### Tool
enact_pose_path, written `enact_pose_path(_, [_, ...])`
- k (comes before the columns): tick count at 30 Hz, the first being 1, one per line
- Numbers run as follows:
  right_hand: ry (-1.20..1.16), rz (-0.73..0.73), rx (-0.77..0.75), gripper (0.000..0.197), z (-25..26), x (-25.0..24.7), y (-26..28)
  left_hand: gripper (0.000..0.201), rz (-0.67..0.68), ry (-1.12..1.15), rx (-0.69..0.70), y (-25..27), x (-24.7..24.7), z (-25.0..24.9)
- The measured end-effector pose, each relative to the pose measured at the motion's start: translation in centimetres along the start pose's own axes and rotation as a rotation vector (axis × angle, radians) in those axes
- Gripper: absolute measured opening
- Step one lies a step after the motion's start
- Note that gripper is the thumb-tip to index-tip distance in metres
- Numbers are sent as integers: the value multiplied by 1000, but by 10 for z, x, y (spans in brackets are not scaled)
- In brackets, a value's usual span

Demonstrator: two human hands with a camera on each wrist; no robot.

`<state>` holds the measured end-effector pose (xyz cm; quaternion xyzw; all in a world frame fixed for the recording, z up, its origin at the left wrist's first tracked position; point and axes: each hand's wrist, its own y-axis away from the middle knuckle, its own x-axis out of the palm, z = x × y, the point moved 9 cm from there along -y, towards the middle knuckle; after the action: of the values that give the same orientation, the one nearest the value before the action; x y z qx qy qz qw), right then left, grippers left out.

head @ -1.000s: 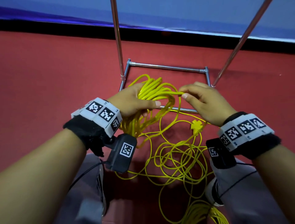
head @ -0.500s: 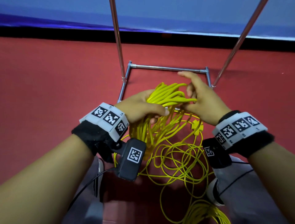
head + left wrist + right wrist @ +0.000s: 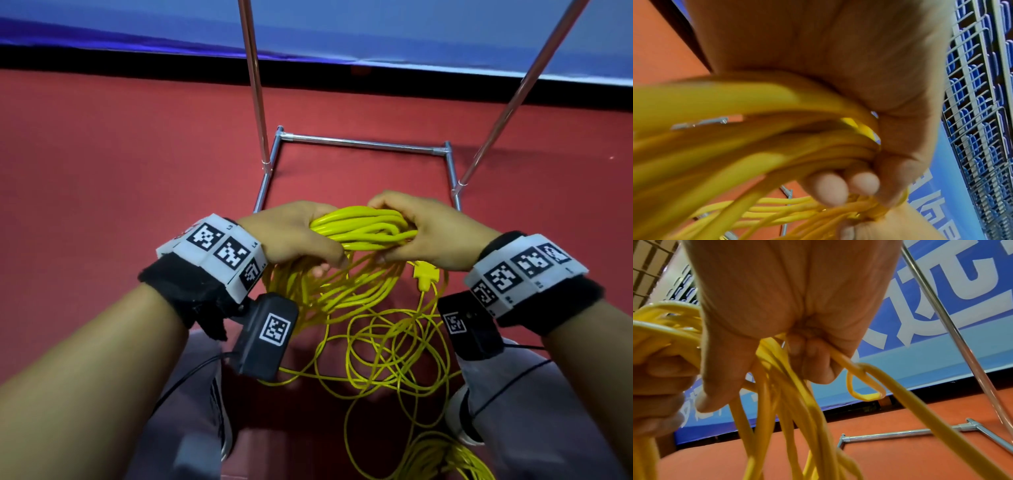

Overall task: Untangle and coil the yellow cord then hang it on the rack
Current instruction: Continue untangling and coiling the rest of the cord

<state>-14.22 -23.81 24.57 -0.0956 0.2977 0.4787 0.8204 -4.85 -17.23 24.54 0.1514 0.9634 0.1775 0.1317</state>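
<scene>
The left hand [image 3: 294, 236] curls round a thick bundle of smooth, glossy yellow cord [image 3: 363, 226]; in the left wrist view its fingertips [image 3: 830, 190] fold under the gathered strands and press them into the palm. The coiled loops run level from that fist across to the right hand [image 3: 435, 233], which closes on the other end of the bundle, thumb over the top and fingers wrapped beneath. In the right wrist view one small tight loop [image 3: 865, 386] of cord sticks out past the right fingers [image 3: 818, 363]. Both hands are clamped on the cord, close together, held above the floor [image 3: 120, 171], a matte red surface. Below them the rest of the cord hangs in long loops and lies as a thin, loose tangle on the floor between the person's knees, with a flat yellow plug [image 3: 424, 274] dangling just under the right hand. Beyond the hands stands the rack [image 3: 363, 144], shiny round metal tubing with a rectangular base and two slim uprights.
</scene>
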Motion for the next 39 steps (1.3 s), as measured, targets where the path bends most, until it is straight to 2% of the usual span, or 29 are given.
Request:
enact_pose_path(4, [-68, -86, -11, 46, -5, -6, -5, 30, -158, -163, 4, -3, -18, 2])
enact_pose_path(6, [-76, -101, -14, 44, -8, -8, -7, 34, -158, -202, 11, -4, -16, 2])
enact_pose_path(11, [-12, -106, -19, 44, -10, -7, -11, 26, -113, -188, -29, -7, -11, 9])
enact_pose_path(13, [5, -105, -4, 45, -12, -5, -13, 23, -30, -144, -49, -6, -2, 12])
enact_pose_path(15, [23, -134, -6, 50, -11, -7, -14, 22, 32, -7, -25, -4, 6, 8])
enact_pose_path(18, [74, -235, -5, 72, -17, -20, -13, 17, -56, 155, -7, -2, -6, 2])
enact_pose_path(20, [11, -305, 37, 78, -28, -26, -10, 15, -127, 186, 1, -1, -17, 1])
enact_pose_path(25, [-1, -289, 107, 57, -44, -23, -9, 18, -178, 232, 27, -1, -23, 0])
enact_pose_path(30, [175, -216, 161, 59, -62, -18, -4, 23, -210, 306, 56, 4, -30, -1])
enact_pose_path(33, [248, -310, 170, 52, -66, -22, -2, 22, -217, 326, 89, 7, -32, -5])
enact_pose_path(36, [211, -426, 253, 37, -72, -28, 1, 21, -255, 342, 114, 9, -38, -9])
enact_pose_path(39, [151, -444, 275, 27, -74, -25, 0, 21, -282, 368, 146, 9, -42, -13])
